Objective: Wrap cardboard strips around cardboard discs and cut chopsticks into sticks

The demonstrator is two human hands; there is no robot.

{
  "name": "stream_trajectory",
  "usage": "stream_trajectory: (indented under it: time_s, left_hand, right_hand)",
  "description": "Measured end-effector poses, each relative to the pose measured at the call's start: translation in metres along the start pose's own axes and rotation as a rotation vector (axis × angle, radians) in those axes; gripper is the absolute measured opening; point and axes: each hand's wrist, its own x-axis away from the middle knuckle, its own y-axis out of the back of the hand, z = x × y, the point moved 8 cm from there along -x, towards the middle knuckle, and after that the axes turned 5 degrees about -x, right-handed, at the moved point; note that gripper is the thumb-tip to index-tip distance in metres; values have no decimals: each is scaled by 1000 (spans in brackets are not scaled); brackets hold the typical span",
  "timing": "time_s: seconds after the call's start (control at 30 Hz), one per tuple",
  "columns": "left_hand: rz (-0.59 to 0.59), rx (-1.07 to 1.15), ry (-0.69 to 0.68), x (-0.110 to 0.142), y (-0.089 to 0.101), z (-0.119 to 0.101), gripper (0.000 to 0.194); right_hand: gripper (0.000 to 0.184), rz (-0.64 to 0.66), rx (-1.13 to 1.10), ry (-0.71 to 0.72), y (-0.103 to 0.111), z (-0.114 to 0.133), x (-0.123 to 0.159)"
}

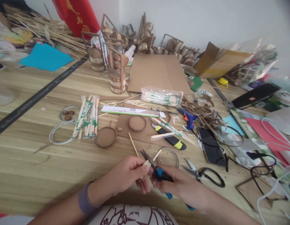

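Observation:
My left hand (pixel 136 173) is closed around a few thin wooden sticks (pixel 147 163), pinching them between thumb and fingers. One longer stick (pixel 133 144) juts up and away from it. In my right hand (pixel 180 184) is a pair of pliers (pixel 160 174) with blue and black handles. Their dark pointed jaws lie right by the sticks, seemingly around or across them; I cannot tell which. Just beyond my right hand lies a wire ring (pixel 168 148). Black-handled scissors (pixel 203 173) rest to its right.
Packets of wrapped chopsticks (pixel 86 118), braided rings (pixel 105 137), a white ruler (pixel 133 111), a blue glue gun (pixel 187 118), a utility knife (pixel 173 139) and a phone (pixel 211 147) lie ahead. Small wooden buckets (pixel 117 82) stand behind, near a cardboard sheet (pixel 159 72).

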Motion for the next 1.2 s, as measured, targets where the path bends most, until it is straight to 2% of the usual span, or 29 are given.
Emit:
stream_trajectory:
  time_s: [0.23, 0.53, 0.77, 0.9, 1.03, 1.2]
  left_hand:
    - [-6, 5, 5, 0, 0, 0, 54]
    - [-4, -3, -6, -1, -2, 0, 55]
    - [-19, -103, -1, -1, -2, 1, 50]
    - [-75, -204, 24, 3, 3, -6, 45]
    - [-72, -151, 60, 5, 2, -8, 46]
    - [-63, -86, 78, 2, 1, -1, 44]
  right_hand:
    - [18, 6, -21, 22, -2, 1, -1]
    - [14, -124, 72, 107, 1, 4, -2]
    - [15, -157, 130, 141, 3, 6, -2]
    - [19, -112, 73, 143, 2, 8, -2]
    - [23, -1, -34, 73, -3, 1, -2]
    - [23, -10, -42, 39, -3, -6, -3]
